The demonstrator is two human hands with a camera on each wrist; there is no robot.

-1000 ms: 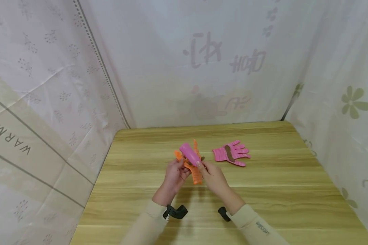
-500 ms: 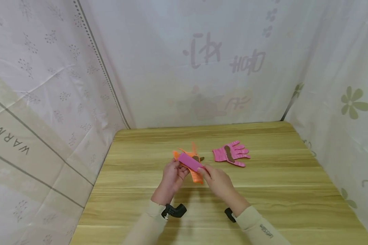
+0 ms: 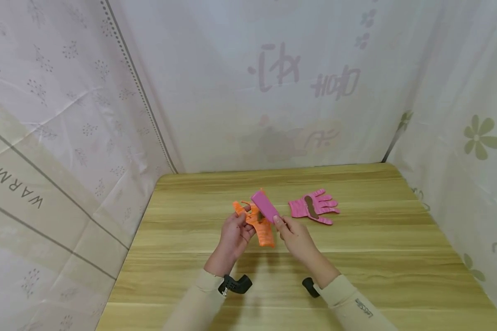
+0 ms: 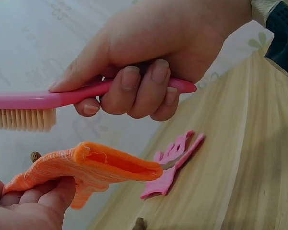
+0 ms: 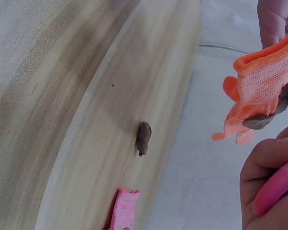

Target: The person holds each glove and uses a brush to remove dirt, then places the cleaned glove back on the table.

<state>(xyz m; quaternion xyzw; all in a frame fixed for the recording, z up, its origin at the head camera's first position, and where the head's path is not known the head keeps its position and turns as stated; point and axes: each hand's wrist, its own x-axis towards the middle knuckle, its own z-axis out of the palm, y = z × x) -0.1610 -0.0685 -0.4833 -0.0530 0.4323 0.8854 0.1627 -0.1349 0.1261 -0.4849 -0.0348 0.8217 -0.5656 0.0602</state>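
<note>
My left hand (image 3: 233, 235) grips an orange knit glove (image 3: 265, 233) above the table, its cuff opening towards me. A brown clay-like smear (image 5: 261, 120) clings to the glove's surface. My right hand (image 3: 297, 240) holds a pink brush (image 3: 265, 207) by its handle, the fingers curled round it and the thumb along its back. In the left wrist view the pale bristles (image 4: 24, 120) face down and stand apart from the orange glove. A pink glove (image 3: 299, 208) with a brown patch lies on the table to the right.
On the wood-grain table (image 3: 356, 276) sits a small brown lump (image 5: 143, 138), close to the pink glove. Printed curtains (image 3: 211, 92) hang behind the table and at its sides. A black wrist device (image 3: 237, 285) is strapped over the left sleeve.
The brush head was low across the orange glove half a second ago; it has since lifted away up and to the right, tilting steeper. The left hand stays almost in place.
</note>
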